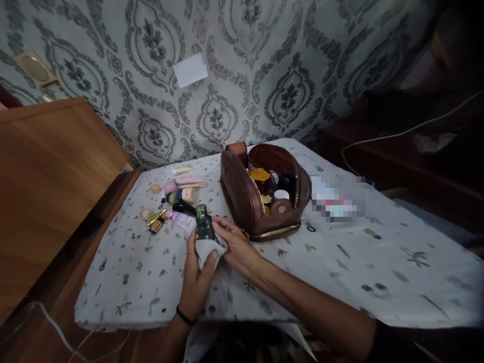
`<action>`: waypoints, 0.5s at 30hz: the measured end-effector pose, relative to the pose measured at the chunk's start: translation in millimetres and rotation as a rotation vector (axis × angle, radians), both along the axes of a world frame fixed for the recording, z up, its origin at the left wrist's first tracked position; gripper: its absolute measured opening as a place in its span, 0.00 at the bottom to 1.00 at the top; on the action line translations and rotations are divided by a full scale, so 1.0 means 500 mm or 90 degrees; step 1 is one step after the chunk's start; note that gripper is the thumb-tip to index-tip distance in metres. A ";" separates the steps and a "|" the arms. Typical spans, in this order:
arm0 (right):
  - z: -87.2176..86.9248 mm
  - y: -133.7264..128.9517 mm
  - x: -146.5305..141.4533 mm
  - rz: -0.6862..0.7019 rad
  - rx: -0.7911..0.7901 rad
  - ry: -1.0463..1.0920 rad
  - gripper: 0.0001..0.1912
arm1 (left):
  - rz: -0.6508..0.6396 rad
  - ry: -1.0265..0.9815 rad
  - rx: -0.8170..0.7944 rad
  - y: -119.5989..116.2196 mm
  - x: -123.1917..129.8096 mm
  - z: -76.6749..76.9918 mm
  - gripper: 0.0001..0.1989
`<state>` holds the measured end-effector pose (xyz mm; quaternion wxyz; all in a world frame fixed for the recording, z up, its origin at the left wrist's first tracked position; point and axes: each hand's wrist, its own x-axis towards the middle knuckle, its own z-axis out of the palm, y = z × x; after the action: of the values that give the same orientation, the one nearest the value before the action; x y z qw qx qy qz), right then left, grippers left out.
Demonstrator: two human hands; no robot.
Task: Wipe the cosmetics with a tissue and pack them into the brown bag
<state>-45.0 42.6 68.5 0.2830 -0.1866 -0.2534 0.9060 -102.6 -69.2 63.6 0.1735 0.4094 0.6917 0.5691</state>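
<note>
Both hands meet around a small dark green bottle (204,225) with a clear cap, held upright over the front half of the table. My left hand (199,269) is closed on a white cloth (206,249) wrapped about the bottle's base. From the right, my right hand (234,246) grips the bottle's side and the cloth's edge; some of its fingers are hidden behind them. Just beyond stands a brown leather toiletry bag (242,196), unzipped. Inside it are a gold-lidded jar (260,175), a white-capped container (281,195) and dark items.
Left of the bag lie a pink-and-white tube (181,219), gold lipstick-like tubes (156,221), a beige bottle (188,195) and a cream tube (182,170). A blurred-out item (336,199) lies to the right. A wooden panel (49,186) borders the patterned tablecloth (124,272).
</note>
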 end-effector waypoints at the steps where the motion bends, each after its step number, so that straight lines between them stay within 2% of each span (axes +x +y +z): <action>1: 0.004 -0.001 -0.004 0.004 0.011 -0.005 0.24 | 0.004 0.009 -0.001 -0.004 -0.011 0.000 0.30; 4: 0.020 -0.002 -0.021 -0.012 0.109 -0.014 0.21 | 0.002 0.078 -0.010 -0.017 -0.041 0.001 0.28; 9: 0.037 0.006 -0.049 -0.105 0.353 -0.090 0.16 | 0.007 0.247 -0.011 -0.037 -0.078 0.007 0.26; 11: 0.036 0.009 -0.052 -0.113 0.380 -0.125 0.18 | 0.008 0.276 -0.010 -0.044 -0.089 0.011 0.26; 15: 0.033 0.011 -0.045 -0.058 0.329 -0.118 0.21 | 0.026 0.302 -0.020 -0.055 -0.106 0.019 0.26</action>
<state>-67.5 48.1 84.8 0.3373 -0.2018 -0.4926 0.7764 -155.8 -96.6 73.0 0.0006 0.5151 0.7297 0.4496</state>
